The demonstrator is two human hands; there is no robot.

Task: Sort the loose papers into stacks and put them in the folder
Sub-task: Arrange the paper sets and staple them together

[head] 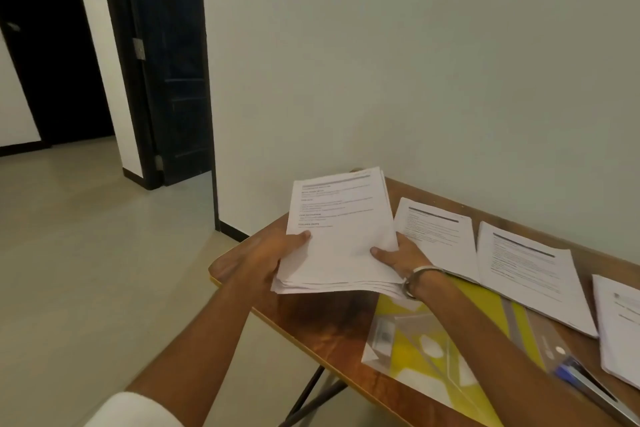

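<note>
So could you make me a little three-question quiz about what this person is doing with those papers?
1. True or false: both hands grip the held stack of papers.
2. How many separate paper piles lie on the table?
3. What lies under the right forearm: A) laptop, B) yellow folder, C) mug?

Key
1. True: the left hand and right hand each hold a side.
2. Three: first pile, second pile, third pile.
3. B.

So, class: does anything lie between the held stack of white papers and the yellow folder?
Partly. The right hand and its forearm cross above the yellow plastic folder, and a clear plastic pouch lies on it, below the white paper stack.
</note>
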